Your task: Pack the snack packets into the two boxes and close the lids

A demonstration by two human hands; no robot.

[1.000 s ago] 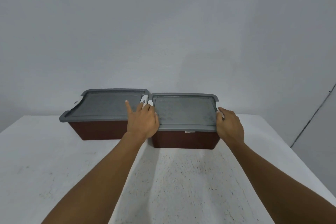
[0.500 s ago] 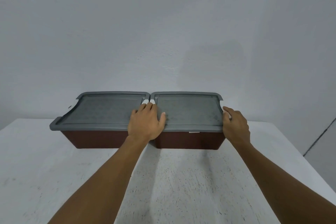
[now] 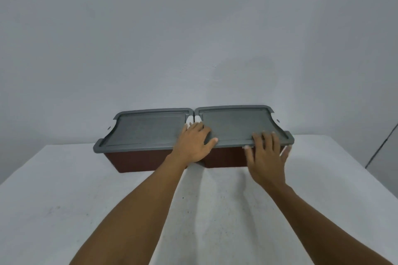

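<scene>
Two dark red boxes stand side by side at the far middle of the white table. Each carries a grey lid lying flat on top: the left lid (image 3: 146, 131) on the left box (image 3: 137, 160), the right lid (image 3: 234, 125) on the right box (image 3: 226, 158). My left hand (image 3: 193, 144) lies flat, fingers spread, across the seam where the two lids meet. My right hand (image 3: 266, 155) is spread over the front right edge of the right lid, fingertips on the lid. No snack packets are visible; the box contents are hidden.
The white table (image 3: 64, 200) stretches toward me in front of the boxes. A plain grey wall (image 3: 193, 38) rises right behind the boxes. The table's right edge (image 3: 366, 178) drops off near a dark vertical line on the wall.
My right hand moved from the right lid's side edge to its front right edge and spread its fingers. My left hand stayed on the seam. The view shifted, so the boxes appear further right.
</scene>
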